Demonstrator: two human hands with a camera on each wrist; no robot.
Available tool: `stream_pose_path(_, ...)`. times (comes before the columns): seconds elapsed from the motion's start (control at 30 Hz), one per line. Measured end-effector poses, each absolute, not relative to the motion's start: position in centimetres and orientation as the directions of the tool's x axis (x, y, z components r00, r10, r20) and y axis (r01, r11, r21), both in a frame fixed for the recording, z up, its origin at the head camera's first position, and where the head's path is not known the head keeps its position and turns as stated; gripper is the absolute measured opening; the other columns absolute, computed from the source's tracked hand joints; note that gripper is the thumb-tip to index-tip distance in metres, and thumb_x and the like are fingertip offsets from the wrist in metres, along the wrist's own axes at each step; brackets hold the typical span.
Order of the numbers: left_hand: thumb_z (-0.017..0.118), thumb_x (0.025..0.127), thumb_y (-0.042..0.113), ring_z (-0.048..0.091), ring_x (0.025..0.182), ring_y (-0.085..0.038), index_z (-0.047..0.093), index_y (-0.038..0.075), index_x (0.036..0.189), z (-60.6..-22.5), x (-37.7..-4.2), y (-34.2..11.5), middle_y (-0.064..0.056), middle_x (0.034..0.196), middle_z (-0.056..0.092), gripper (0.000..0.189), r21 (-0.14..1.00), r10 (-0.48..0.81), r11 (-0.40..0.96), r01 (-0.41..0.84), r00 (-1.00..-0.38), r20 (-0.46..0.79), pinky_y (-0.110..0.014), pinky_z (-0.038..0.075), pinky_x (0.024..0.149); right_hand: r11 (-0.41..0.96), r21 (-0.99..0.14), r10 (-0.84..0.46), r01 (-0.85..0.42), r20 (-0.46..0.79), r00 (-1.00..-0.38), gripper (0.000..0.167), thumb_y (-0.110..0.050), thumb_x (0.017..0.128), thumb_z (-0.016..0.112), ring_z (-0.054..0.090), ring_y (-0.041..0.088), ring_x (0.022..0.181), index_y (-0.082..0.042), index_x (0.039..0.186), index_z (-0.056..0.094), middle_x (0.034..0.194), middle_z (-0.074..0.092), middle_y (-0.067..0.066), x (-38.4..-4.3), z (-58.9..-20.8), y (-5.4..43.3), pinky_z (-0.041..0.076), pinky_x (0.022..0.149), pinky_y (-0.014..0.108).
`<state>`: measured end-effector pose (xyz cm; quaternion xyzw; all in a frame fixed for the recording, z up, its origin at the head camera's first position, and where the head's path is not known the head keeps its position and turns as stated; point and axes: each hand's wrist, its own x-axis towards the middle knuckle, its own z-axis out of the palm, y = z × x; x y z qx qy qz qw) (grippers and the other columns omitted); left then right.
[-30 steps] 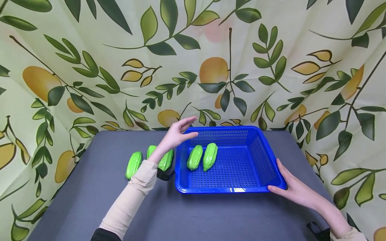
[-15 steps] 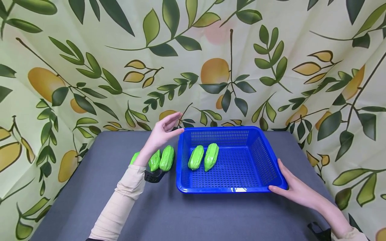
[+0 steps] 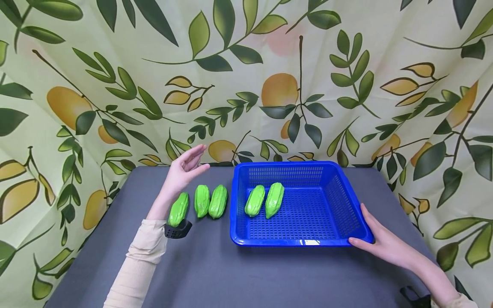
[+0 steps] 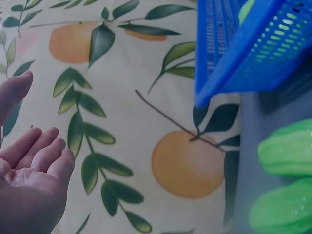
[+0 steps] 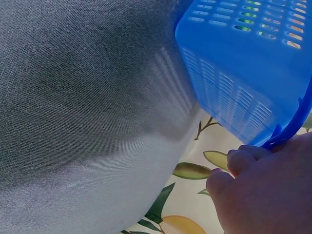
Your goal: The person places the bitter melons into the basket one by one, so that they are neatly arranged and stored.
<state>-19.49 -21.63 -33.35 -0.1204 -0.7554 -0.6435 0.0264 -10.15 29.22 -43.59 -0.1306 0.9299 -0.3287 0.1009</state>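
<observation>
My right hand (image 3: 385, 243) grips the near right corner of a blue plastic basket (image 3: 286, 242); in the right wrist view its fingers curl at the rim. Two glossy green ridged gourds (image 3: 255, 201) lie side by side in the basket's left half. Outside, left of the basket, three similar green gourds rest on the table: one at far left (image 3: 179, 208) and a close pair, including the right one (image 3: 218, 202). Raised above the table, my left hand (image 3: 182, 171) is relaxed and holds nothing. Its wrist band partly covers the far-left gourd's lower end.
Grey cloth covers the table (image 3: 231, 278). Behind it and along both sides hangs a curtain (image 3: 227, 98) printed with leaves and orange fruit. A black strap (image 3: 177, 229) sits at the left wrist, another (image 3: 415, 296) near the right wrist.
My left hand has moved left, from the basket's left rim to above the far-left gourd, uncovering the close pair. My right hand keeps its grip on the basket. The head view shifts slightly.
</observation>
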Motion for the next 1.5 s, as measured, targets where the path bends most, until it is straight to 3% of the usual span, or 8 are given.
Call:
stream_pose_path(0.3,0.064,0.088,0.004,0.038,0.138,-0.017,0.037,0.001,0.144,-33.2,-18.0,-24.4,-0.017,0.149,0.038,0.062,0.959,0.062,0.165,0.230,-0.973,0.222,-0.015,0.038,0.105,0.752,-0.640,-0.300,-0.158,-0.118,-0.947,0.107,-0.037,0.087,0.067,0.019,0.062,0.130,-0.006,0.150,-0.014,0.152,0.003,0.037,-10.2,-43.5,29.2,0.028,0.092,0.076)
stream_pose_path(0.5,0.066,0.088,0.007,0.038,0.138,-0.015,0.037,0.002,0.144,-33.5,-17.2,-25.8,-0.013,0.149,0.040,0.063,0.955,0.042,0.195,0.222,-0.975,0.218,-0.011,0.040,0.100,0.747,-0.644,-0.299,-0.162,-0.108,-0.948,0.106,-0.036,0.087,0.067,0.018,0.061,0.132,-0.008,0.150,-0.014,0.152,0.002,0.037,-10.3,-43.6,29.2,0.027,0.095,0.074)
stream_pose_path(0.73,0.067,0.089,0.018,0.033,0.140,-0.027,0.037,0.006,0.145,-35.5,-15.6,-27.9,-0.016,0.149,0.038,0.065,0.894,0.026,0.427,0.136,-0.990,0.138,-0.008,0.038,0.099,0.747,-0.645,-0.305,-0.164,-0.113,-0.946,0.107,-0.038,0.087,0.067,0.018,0.062,0.131,-0.008,0.150,-0.014,0.152,0.002,0.037,-10.2,-43.7,29.2,0.028,0.093,0.075)
stream_pose_path(0.97,0.066,0.090,0.024,0.030,0.141,-0.031,0.034,0.004,0.146,-37.0,-14.4,-29.5,-0.017,0.151,0.035,0.067,0.861,0.017,0.503,0.075,-0.997,0.077,-0.004,0.039,0.093,0.754,-0.638,-0.300,-0.155,-0.126,-0.946,0.107,-0.037,0.087,0.066,0.019,0.063,0.130,-0.008,0.150,-0.016,0.152,0.001,0.037,-10.3,-43.4,29.3,0.028,0.092,0.076)
stream_pose_path(1.07,0.065,0.090,0.026,0.030,0.140,-0.032,0.033,0.004,0.146,-37.4,-14.3,-29.9,-0.016,0.151,0.036,0.068,0.835,0.020,0.548,0.047,-0.999,0.043,-0.014,0.041,0.100,0.748,-0.645,-0.302,-0.155,-0.124,-0.945,0.107,-0.037,0.087,0.066,0.018,0.062,0.131,-0.008,0.150,-0.015,0.152,0.000,0.036,-10.4,-43.5,29.3,0.028,0.092,0.076)
stream_pose_path(1.23,0.066,0.090,0.028,0.030,0.139,-0.040,0.030,-0.001,0.146,-37.9,-14.0,-30.7,-0.023,0.150,0.032,0.073,0.779,0.042,0.627,-0.014,-0.998,-0.052,-0.049,0.034,0.109,0.744,-0.649,-0.308,-0.158,-0.124,-0.943,0.107,-0.037,0.087,0.066,0.018,0.062,0.131,-0.009,0.150,-0.015,0.153,0.000,0.036,-10.4,-43.7,29.3,0.028,0.092,0.076)
stream_pose_path(1.5,0.066,0.089,0.029,0.030,0.136,-0.046,0.030,-0.005,0.145,-38.7,-14.2,-31.7,-0.028,0.148,0.033,0.074,0.731,0.072,0.682,-0.034,-0.991,-0.112,-0.057,0.033,0.107,0.755,-0.636,-0.303,-0.161,-0.121,-0.945,0.106,-0.036,0.087,0.066,0.019,0.063,0.130,-0.008,0.150,-0.015,0.152,0.001,0.037,-10.4,-43.5,29.3,0.028,0.092,0.076)
